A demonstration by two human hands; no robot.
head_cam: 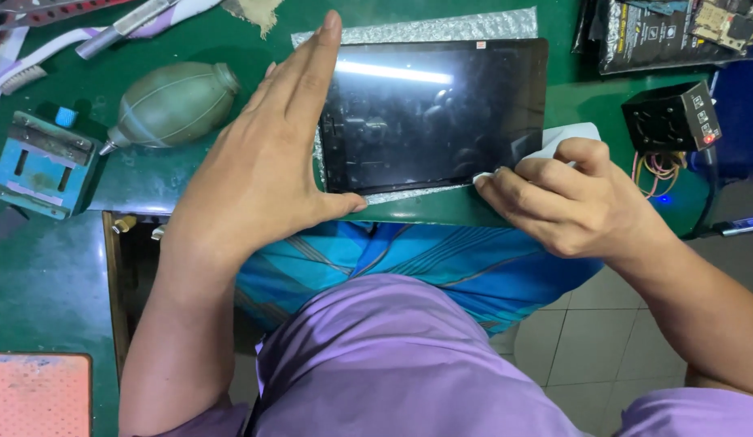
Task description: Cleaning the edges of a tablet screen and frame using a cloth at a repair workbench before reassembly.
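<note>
Two hands on a glossy black tablet (437, 113) at the near edge of your green desk (579, 105).

Your left hand (259, 162) stands flat and spread, fingers straight, its edge against the tablet's left side and the thumb at the near left corner. Your right hand (566, 202) is curled, pinching a white cloth (566, 136) against the tablet's near right corner. Under the smooth rectangular glass lies a sheet of dimpled bubble wrap (425, 28). Toward the desk's left edge rest a rounded olive rubber blower (174, 103) and a blue metal clamp (41, 166); a small black box (672, 117) sits near the right edge.
</note>
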